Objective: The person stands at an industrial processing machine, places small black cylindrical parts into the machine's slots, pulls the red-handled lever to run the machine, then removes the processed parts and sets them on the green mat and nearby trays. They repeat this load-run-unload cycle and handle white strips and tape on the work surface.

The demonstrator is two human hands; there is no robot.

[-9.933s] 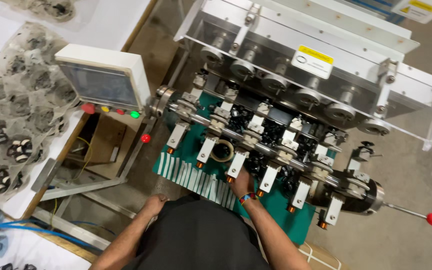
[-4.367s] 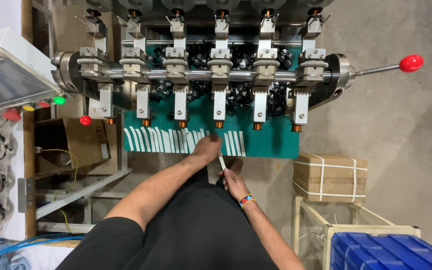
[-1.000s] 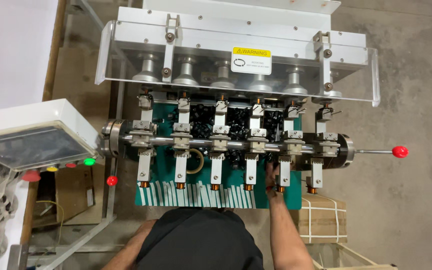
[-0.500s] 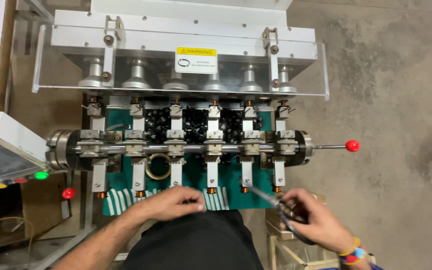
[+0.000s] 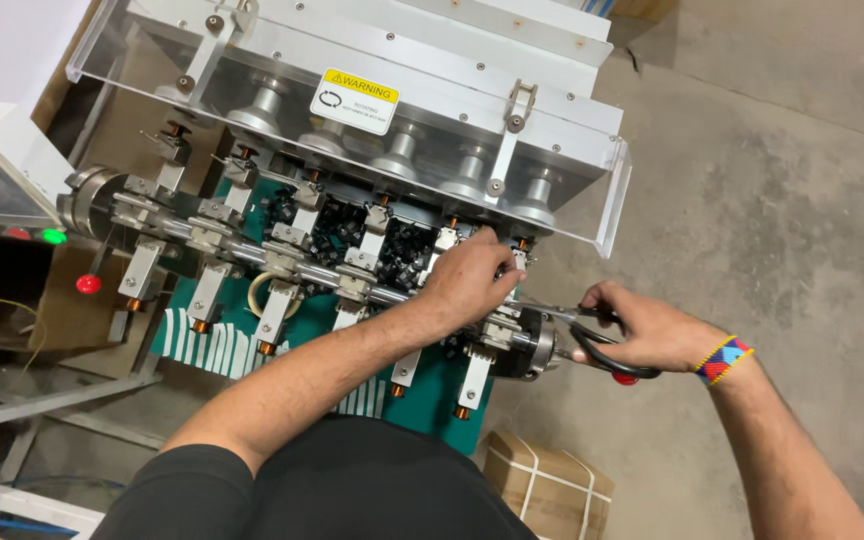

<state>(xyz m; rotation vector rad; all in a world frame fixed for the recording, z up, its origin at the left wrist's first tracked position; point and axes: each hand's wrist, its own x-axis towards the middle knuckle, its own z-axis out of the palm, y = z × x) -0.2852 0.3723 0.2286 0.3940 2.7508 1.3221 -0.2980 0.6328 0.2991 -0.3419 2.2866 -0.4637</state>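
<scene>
left hand (image 5: pixel 472 275) now up on the coil winding machine (image 5: pixel 352 260), fingers curled round a spindle at its right end | right hand (image 5: pixel 642 330) gripping black-handled scissors (image 5: pixel 592 335), tips moved in just beside that spindle, where a cut looks close

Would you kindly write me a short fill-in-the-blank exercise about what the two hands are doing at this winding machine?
1. The right hand holds a pair of ____ with black handles.
2. The left hand rests on the machine's ____-most winding station.
3. The right wrist wears a multicoloured beaded ____.
4. A clear plastic guard carries a ____ warning sticker.

Missing words: scissors; right; bracelet; yellow
</scene>
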